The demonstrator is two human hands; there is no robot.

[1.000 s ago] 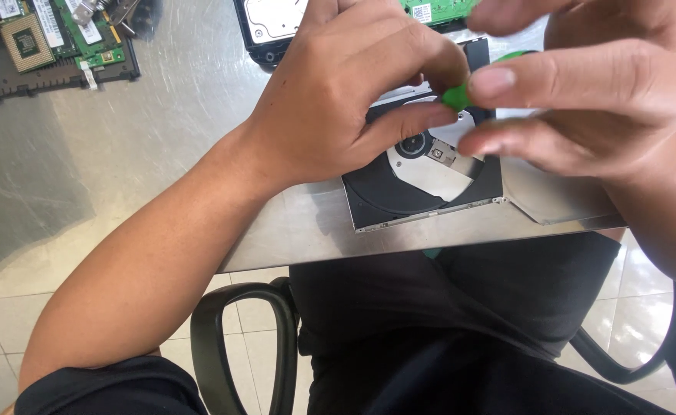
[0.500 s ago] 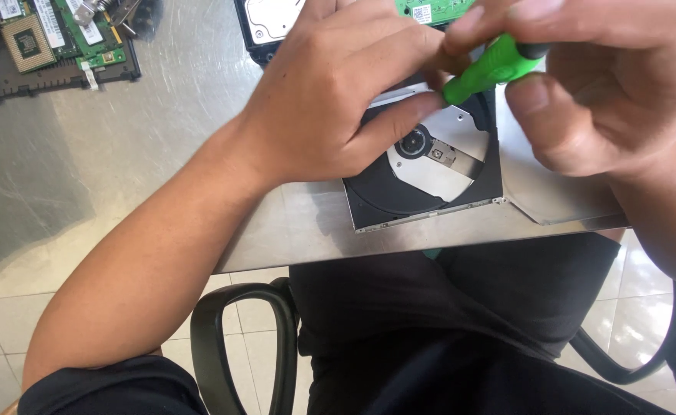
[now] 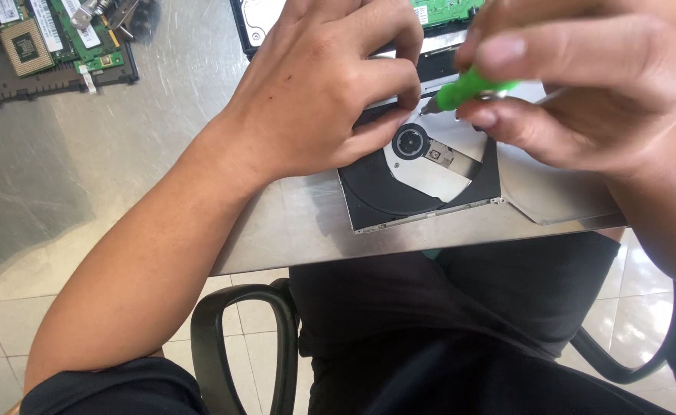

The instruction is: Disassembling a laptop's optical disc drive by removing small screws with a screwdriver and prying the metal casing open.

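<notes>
A slim black optical disc drive lies open near the front edge of the steel table, its round spindle and silver plate showing. My left hand presses down on the drive's upper left part, fingers curled over its edge. My right hand pinches a small green-handled screwdriver; its tip points down-left at the drive near my left fingertips. Most of the screwdriver's handle is hidden under my right fingers.
A green circuit board with a chip and memory sticks lies at the table's far left. A hard drive and another green board sit behind my hands. A detached metal cover lies right of the drive. Chair armrests show below.
My right hand has turned and shifted the green screwdriver, bringing its tip lower toward the drive. My left hand has stayed pressed on the drive.
</notes>
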